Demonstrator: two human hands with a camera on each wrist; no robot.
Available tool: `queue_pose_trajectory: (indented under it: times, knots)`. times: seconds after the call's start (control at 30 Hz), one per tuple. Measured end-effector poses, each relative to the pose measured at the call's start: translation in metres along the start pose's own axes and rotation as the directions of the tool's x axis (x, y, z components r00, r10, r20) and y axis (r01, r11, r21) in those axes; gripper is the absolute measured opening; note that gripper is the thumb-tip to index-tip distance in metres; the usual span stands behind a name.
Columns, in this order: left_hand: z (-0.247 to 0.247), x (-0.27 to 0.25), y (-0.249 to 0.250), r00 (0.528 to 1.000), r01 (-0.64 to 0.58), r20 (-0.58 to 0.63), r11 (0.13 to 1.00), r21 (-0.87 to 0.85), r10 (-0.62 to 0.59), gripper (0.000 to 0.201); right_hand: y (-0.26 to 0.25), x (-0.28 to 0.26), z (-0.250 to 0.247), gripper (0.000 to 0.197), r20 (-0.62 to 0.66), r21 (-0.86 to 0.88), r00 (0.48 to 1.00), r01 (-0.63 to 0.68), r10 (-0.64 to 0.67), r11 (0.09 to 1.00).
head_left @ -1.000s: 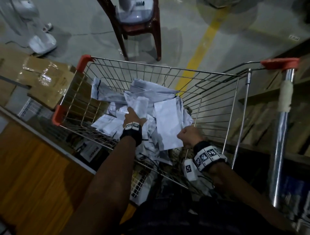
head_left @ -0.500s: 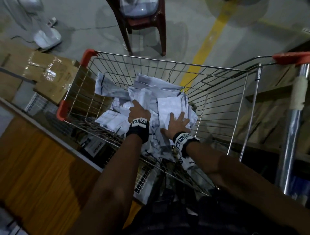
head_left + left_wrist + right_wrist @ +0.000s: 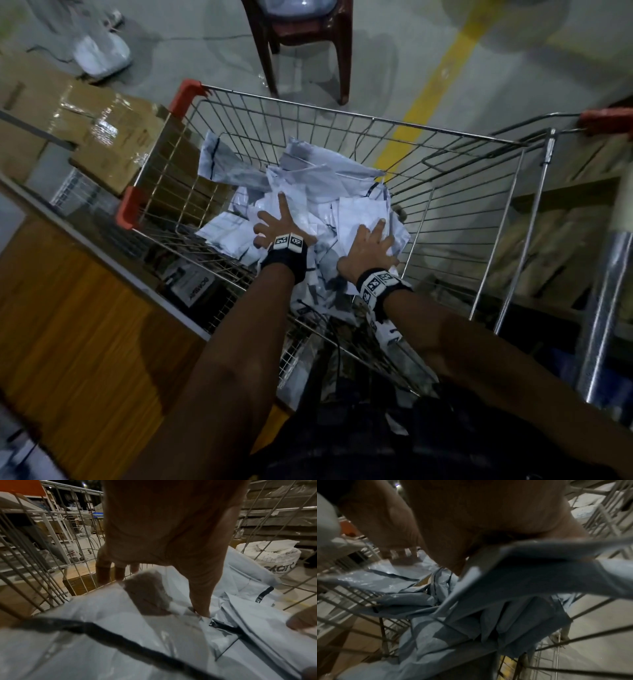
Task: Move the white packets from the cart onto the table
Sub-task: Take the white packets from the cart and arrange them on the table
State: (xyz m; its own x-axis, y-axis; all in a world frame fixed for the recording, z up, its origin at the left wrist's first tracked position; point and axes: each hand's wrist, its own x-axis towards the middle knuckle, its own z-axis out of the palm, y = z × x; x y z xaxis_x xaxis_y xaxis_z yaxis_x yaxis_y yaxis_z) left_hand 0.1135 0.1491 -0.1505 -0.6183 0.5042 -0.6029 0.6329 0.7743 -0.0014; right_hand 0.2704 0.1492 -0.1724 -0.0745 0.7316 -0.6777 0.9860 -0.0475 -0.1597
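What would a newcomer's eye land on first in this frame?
The heap of white packets in the middle of the wire cart. Both hands lie spread on top of it, the left hand toward the cart's left side, the right hand beside it. Past the cart, a yellow floor stripe runs away.

The cart [image 3: 359,118] is bare shiny metal wire with orange plastic corner caps [image 3: 186,92]. The white packets [image 3: 308,205] are thin, crinkled plastic film with a slight gloss. The table [image 3: 68,325] shows smooth wood grain. The cardboard box [image 3: 113,137] is matt, sealed with glossy tape.
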Motion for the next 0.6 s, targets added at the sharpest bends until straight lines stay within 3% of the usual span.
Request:
queue_pose_trajectory:
  times: [0.1, 0.2, 0.37, 0.5, 0.6]
  knots:
    - [0.006, 0.003, 0.001, 0.990, -0.020, 0.142, 0.998, -0.054, 0.027, 0.127, 0.006, -0.005, 0.003, 0.090, 0.014, 0.069, 1.000, -0.006, 0.005, 0.998]
    - [0.008, 0.008, 0.002, 0.980, -0.002, 0.200, 0.997, -0.076, 0.018, 0.120, 0.013, -0.010, 0.007, 0.085, -0.014, 0.099, 1.000, 0.005, -0.004, 0.995]
    - [0.007, 0.011, -0.005, 0.981, 0.079, 0.186, 0.990, -0.120, -0.056, 0.123, 0.016, -0.015, 0.002, 0.078, 0.010, 0.155, 1.000, -0.016, 0.014, 0.988]
    - [0.003, 0.007, -0.004, 0.978, 0.057, 0.207, 0.988, -0.147, -0.026, 0.107, 0.015, -0.020, -0.008, 0.074, 0.009, 0.199, 1.000, -0.015, 0.013, 0.980]
    - [-0.006, -0.002, 0.007, 0.988, 0.056, 0.149, 0.983, -0.176, -0.030, 0.096, 0.012, -0.025, -0.020, 0.073, 0.000, 0.248, 1.000, -0.001, 0.001, 0.969]
